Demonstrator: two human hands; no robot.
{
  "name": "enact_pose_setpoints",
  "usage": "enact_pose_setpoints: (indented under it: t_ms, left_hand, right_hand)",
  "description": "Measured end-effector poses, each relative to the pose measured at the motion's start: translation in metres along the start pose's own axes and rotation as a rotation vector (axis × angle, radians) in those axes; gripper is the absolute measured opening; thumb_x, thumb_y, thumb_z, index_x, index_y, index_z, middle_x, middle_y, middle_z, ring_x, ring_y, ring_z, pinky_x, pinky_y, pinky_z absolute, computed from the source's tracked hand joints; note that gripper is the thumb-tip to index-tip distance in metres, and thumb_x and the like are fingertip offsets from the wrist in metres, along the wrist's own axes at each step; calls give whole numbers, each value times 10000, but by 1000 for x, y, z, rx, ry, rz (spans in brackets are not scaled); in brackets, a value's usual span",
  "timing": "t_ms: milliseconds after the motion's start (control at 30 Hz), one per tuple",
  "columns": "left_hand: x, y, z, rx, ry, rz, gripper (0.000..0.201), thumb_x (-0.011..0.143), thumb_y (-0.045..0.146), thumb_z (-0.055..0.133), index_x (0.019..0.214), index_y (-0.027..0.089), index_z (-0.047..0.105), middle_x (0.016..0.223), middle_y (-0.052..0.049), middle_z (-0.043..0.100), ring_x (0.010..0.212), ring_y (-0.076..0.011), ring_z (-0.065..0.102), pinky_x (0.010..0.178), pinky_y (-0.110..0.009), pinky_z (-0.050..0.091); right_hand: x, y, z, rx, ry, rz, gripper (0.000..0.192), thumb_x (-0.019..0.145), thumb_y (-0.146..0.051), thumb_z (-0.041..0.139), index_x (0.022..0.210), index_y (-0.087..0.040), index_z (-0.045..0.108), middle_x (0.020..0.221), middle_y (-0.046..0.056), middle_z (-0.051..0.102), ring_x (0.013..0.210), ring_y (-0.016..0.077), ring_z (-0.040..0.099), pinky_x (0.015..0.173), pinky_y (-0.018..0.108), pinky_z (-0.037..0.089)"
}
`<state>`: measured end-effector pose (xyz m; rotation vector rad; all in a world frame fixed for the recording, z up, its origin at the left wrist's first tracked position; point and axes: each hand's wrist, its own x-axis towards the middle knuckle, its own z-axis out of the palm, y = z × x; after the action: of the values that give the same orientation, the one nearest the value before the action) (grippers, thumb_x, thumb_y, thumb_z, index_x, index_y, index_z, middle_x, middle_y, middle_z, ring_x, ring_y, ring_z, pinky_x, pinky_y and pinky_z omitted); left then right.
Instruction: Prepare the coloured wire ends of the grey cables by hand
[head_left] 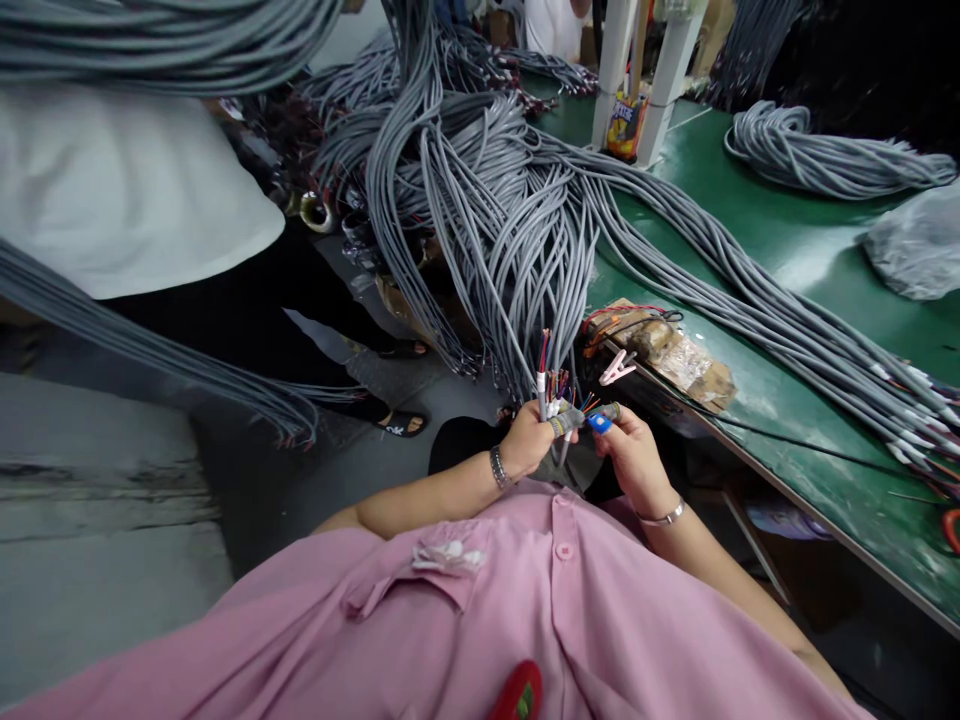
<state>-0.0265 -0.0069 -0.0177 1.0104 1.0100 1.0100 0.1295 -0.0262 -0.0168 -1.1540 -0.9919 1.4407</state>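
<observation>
The left hand [527,440] is closed around a grey cable end [541,390] whose coloured wires stand up at twelve o'clock from the fist; the right hand [634,455], at three o'clock of it, is curled narrow, fingertips pinching what seems a small blue piece [599,423] just beside those wires. Grey cable bundles [517,220] drape off the green table [787,400] at one o'clock; a pink clip [616,368] lies at its edge; a person in a white shirt [127,190] stands at ten o'clock.
</observation>
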Motion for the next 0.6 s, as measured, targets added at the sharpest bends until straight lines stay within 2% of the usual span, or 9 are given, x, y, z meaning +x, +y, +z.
enact_pose_setpoints:
  t_ms: [100,167,367,600]
  left_hand:
    - [-1,2,0,62,-40,16,344,741,408,696,553,131,619,502,-14,572,484,-84,477,507,-221,356]
    - [-1,2,0,89,-67,14,362,739,422,699,546,128,616,504,-18,574,475,-81,466,496,-222,347]
    - [-1,-3,-1,102,-81,-23,378,711,464,722,574,125,625,514,-17,576,446,-80,457,469,-221,337]
    - [-2,-4,0,97,-52,13,398,737,469,693,550,129,607,521,-14,568,457,-79,454,472,-222,333]
  right_hand:
    - [3,-9,2,-47,-26,10,274,757,-431,706,904,-210,638,747,-10,591,601,111,480,515,226,389]
    - [6,-14,5,-69,-43,-3,297,750,-442,709,925,-211,647,790,2,627,632,121,513,526,228,386]
    - [11,-9,10,-33,-50,-20,234,750,-413,721,777,-194,644,666,-22,600,557,101,488,519,234,357]
    - [5,2,10,56,4,-49,216,774,-403,707,822,-202,642,645,-33,575,539,92,476,527,236,386]
